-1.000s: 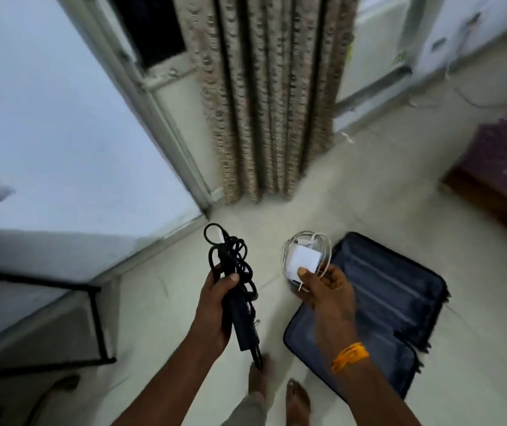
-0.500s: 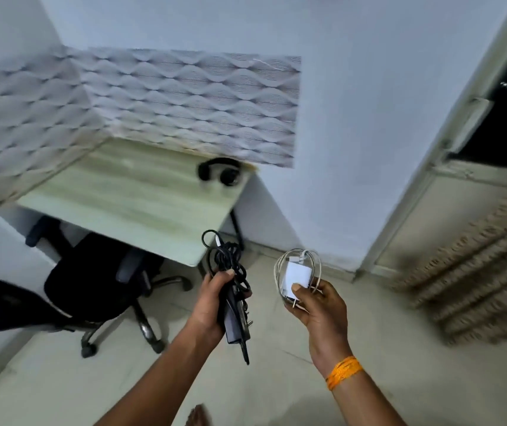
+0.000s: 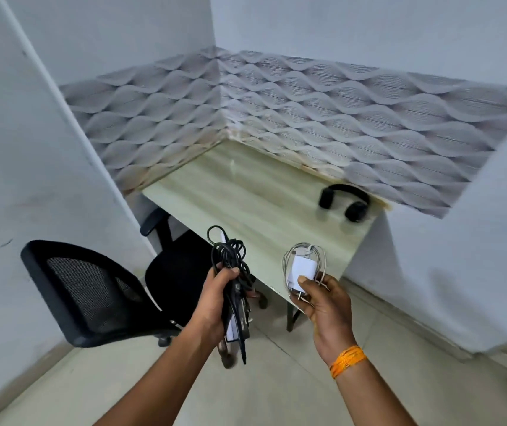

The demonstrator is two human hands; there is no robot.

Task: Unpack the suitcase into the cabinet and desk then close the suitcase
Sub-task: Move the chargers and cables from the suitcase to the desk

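Both forearms reach forward over the tiled floor (image 3: 276, 395); an orange thread band (image 3: 348, 361) sits on the right wrist. Left hand (image 3: 215, 302): fingers curled tight around a black charger (image 3: 236, 305) with its black cable bundled in loops above the fist; a plug end hangs below the hand. Right hand (image 3: 329, 305): palm up, thumb pressing a white charger (image 3: 299, 269) against the fingers, its white cable (image 3: 287, 259) coiled in a loop around the block and pinched in the same grip. Both chargers are in the air, in front of the near edge of the table (image 3: 246, 192), not touching it. To the left, a black mesh-backed office chair (image 3: 92, 290) stands partly pushed under the table, backrest toward the camera. Table top is pale wood grain, set into a corner. Black headphones (image 3: 345, 202) lie on its far right corner, close to the wall. Wave-patterned grey wallpaper (image 3: 307, 112) covers the strip of wall just above the table on both sides of the corner; plain pale wall above that. The suitcase is out of view.
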